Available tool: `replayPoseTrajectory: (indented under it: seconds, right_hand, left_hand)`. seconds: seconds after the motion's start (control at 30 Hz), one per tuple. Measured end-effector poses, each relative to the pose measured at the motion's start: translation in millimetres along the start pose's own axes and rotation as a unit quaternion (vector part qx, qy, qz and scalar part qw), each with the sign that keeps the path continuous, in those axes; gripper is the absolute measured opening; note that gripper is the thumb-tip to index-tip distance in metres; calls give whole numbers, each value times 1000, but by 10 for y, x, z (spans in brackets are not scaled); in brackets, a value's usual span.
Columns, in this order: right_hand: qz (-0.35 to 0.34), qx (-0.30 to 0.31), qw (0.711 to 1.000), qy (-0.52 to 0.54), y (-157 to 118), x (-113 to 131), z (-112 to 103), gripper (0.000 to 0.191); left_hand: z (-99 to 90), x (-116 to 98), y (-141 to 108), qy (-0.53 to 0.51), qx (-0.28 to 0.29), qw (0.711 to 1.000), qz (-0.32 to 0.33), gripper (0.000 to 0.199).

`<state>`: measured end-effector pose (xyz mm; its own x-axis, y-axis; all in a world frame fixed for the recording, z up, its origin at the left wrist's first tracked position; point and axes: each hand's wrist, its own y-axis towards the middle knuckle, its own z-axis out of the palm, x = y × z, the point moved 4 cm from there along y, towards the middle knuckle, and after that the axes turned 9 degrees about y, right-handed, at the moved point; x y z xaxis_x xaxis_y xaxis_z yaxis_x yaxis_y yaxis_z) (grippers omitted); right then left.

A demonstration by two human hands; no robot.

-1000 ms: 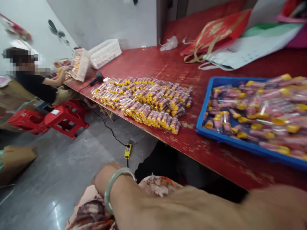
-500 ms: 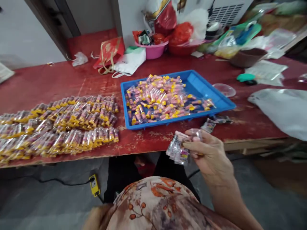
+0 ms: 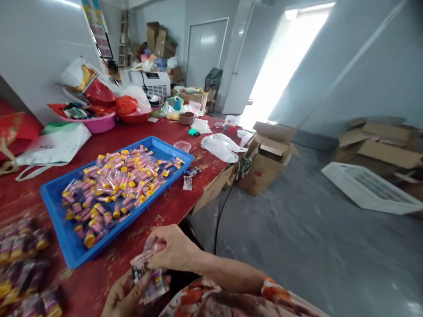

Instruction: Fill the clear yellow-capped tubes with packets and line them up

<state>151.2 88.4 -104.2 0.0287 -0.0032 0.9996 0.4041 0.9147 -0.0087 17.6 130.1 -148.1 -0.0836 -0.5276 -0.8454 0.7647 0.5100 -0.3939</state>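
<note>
Low in front of my body, a bunch of small clear printed packets (image 3: pixel 156 284) is held between both hands. My left hand (image 3: pixel 124 294) is closed on their lower left side. From above, my right hand (image 3: pixel 176 251) pinches the upper end, its fingertips partly hidden. Just beyond my hands, a blue tray (image 3: pixel 54 220) holds a heap of small clear tubes (image 3: pixel 112 176) with pink contents and yellow caps. Rows of wrapped yellow-capped tubes (image 3: pixel 20 251) lie on the red table (image 3: pixel 105 268) at the left edge. Loose packets (image 3: pixel 187 182) lie beside the tray's right side.
Behind the tray are a pink basin (image 3: pixel 99 123), a red basin (image 3: pixel 134 116) and a white bag (image 3: pixel 56 143). A white plastic bag (image 3: pixel 221 147) lies at the table's right edge. Cardboard boxes (image 3: pixel 264 167) stand on the floor, with a cable (image 3: pixel 220 220) nearby.
The view has swung to the right. My left hand has come up from beside my body to the packets, which my right hand held alone before. The packets are now close to my body.
</note>
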Motion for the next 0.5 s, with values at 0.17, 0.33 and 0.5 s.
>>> replayPoseTrajectory:
  seconds: [0.17, 0.33, 0.5]
  right_hand:
    - [-41, -55, 996, -53, -109, 41, -241, 10]
    - [32, -107, 990, 88, 8, -242, -500, 33]
    - [84, -106, 983, 126, 5, -423, -349, 38]
  left_hand:
    - [106, -207, 111, -2, -26, 999, 21, 37]
    - [30, -211, 354, -84, -98, 992, -12, 36]
    - [11, -141, 392, -97, -131, 986, 24, 35]
